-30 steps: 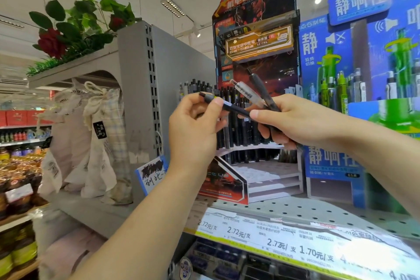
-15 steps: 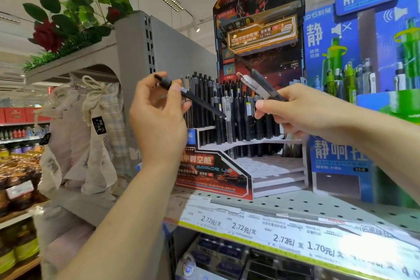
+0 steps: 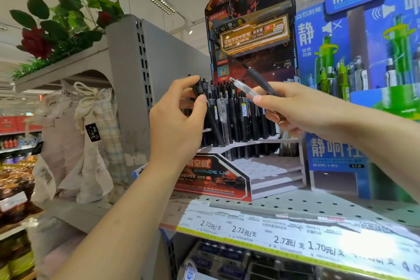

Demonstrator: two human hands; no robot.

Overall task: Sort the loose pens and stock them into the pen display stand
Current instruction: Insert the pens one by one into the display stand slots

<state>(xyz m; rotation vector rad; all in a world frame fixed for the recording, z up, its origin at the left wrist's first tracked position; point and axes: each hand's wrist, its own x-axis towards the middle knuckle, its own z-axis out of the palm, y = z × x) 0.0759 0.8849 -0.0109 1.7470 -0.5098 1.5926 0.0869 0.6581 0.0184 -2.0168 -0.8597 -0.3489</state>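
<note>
Left hand (image 3: 176, 120) pinches a black pen (image 3: 210, 116) between thumb and curled fingers, at the left end of the pen row. Pen leans slightly, its lower end down among the standing pens; whether it is seated in a slot cannot be told, since the hand covers that part.

Right hand (image 3: 302, 109) grips two pens in a closed fist: a clear-barrelled pen (image 3: 243, 87) and a dark pen (image 3: 260, 77), both angled up and to the left, tops free above the thumb. They hang just in front of the row, apart from it.

Pen display stand (image 3: 250, 29): tall cardboard unit, dark with red and orange print. Upper tier is packed with upright black pens (image 3: 245, 120); one clear pen stands among them. Lower white steps (image 3: 272, 173) hold nothing visible.

Stand sits on a grey perforated shelf (image 3: 295, 204) with a price-label strip (image 3: 261, 232) along its front edge. Blue and green pen display (image 3: 363, 75) just beside the stand on the right. To the left, a grey shelf end panel (image 3: 129, 75), cloth bags (image 3: 86, 138), and red artificial roses (image 3: 36, 41) on top.
</note>
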